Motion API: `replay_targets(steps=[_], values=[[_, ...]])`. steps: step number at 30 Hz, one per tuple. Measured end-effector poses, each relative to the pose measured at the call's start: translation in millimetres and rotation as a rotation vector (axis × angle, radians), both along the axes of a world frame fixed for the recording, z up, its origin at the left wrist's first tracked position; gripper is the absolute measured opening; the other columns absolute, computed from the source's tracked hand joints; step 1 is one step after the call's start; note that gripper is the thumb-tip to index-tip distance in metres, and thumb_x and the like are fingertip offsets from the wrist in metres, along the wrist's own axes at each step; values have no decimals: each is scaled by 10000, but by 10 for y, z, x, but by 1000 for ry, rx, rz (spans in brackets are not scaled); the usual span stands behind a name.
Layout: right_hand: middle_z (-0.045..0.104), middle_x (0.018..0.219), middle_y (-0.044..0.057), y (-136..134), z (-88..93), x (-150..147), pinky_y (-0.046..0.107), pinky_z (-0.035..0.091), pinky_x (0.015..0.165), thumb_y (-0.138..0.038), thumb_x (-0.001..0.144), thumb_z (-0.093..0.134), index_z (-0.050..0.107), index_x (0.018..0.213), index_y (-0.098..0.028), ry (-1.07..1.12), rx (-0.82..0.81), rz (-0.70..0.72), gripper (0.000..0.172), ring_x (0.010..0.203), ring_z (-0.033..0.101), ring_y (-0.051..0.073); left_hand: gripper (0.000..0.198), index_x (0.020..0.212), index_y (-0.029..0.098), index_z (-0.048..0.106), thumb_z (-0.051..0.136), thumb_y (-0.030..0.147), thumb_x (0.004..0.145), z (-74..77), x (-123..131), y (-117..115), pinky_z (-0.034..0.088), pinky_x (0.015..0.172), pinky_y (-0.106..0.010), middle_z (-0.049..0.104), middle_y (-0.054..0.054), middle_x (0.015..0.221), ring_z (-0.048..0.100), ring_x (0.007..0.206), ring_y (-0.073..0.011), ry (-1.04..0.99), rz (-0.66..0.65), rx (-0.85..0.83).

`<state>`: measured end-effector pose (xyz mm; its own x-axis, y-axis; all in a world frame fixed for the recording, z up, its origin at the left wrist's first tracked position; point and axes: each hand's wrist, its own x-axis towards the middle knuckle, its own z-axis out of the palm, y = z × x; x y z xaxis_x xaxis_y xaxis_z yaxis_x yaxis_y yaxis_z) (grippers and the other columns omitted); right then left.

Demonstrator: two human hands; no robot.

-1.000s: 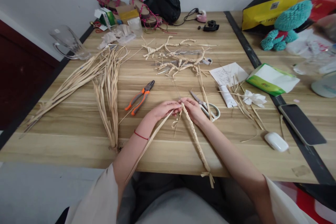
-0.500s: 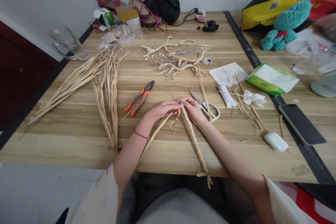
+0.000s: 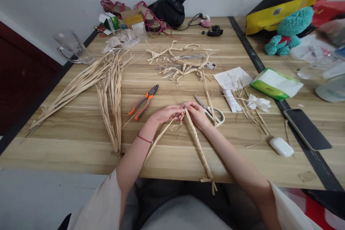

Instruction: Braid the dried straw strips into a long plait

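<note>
Past the near edge of the table (image 3: pixel 172 167), the tied tail of a straw-wrapped stem (image 3: pixel 197 143) is being shown, its length slanting away between the two forearms. A loose straw strip (image 3: pixel 159 140) is being trailed beside the left forearm, up to the left hand (image 3: pixel 168 114). By that hand, with its fingers closed, the strip is being pinched close to the stem's far end — the exact fingertip contact is being hidden. By the right hand (image 3: pixel 197 115), also closed, that far end is being gripped; the stem is thus being held at its tip, the rest lying nearer than both hands. Just beside the right hand, scissors (image 3: pixel 219 116) are being crossed by another strip. Orange-handled pliers (image 3: pixel 144 102) are being seen left of the left hand, with a straw bundle (image 3: pixel 113 100) being spread farther left. Beyond the fingertips, thin wire (image 3: pixel 179 91) is being glimpsed, and farther off — well apart from the hands — wrapped branches (image 3: pixel 185 68) are being seen, with a black bag (image 3: pixel 168 10) being set at the wall.
</note>
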<state>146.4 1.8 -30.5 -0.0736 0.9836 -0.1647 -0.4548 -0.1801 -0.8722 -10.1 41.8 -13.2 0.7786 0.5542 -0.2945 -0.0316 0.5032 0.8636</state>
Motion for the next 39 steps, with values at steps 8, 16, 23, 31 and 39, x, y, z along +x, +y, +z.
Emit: replay_targets(steps=[8, 16, 23, 31, 39], values=[[679, 736, -9, 0, -4, 7, 276, 506, 656, -423, 630, 767, 650, 734, -218, -15, -9, -5, 258, 630, 602, 131, 197, 739, 101, 578, 687, 265, 723, -47, -37, 27, 408, 625, -216, 526, 4, 685, 454, 596, -59, -31, -32, -45], [679, 746, -10, 7, -31, 6, 274, 500, 669, -409, 638, 763, 651, 747, -216, -10, -9, -11, 248, 644, 607, 128, 222, 755, 103, 575, 719, 260, 690, -85, -35, 37, 395, 609, -210, 524, 15, 670, 461, 589, -56, -22, -14, -82], [684, 753, 0, 16, -46, 16, 287, 507, 652, -426, 640, 761, 649, 760, -214, -10, -9, 20, 268, 631, 616, 135, 239, 753, 108, 564, 715, 282, 693, -91, -33, 33, 406, 618, -220, 502, 21, 655, 469, 601, -67, -14, -9, -72], [695, 789, 7, 15, -50, 21, 296, 514, 687, -439, 641, 756, 649, 753, -212, -28, 7, 31, 276, 667, 627, 144, 202, 704, 109, 551, 683, 262, 698, -6, -7, -13, 367, 576, -206, 486, 26, 619, 435, 562, -58, -8, 25, -41], [694, 778, 0, 30, -63, 25, 277, 508, 672, -417, 663, 746, 654, 745, -206, -7, 20, 46, 245, 667, 626, 135, 203, 711, 116, 539, 670, 271, 714, 49, 6, -40, 374, 583, -211, 472, 36, 594, 440, 551, -62, 0, 45, -22]])
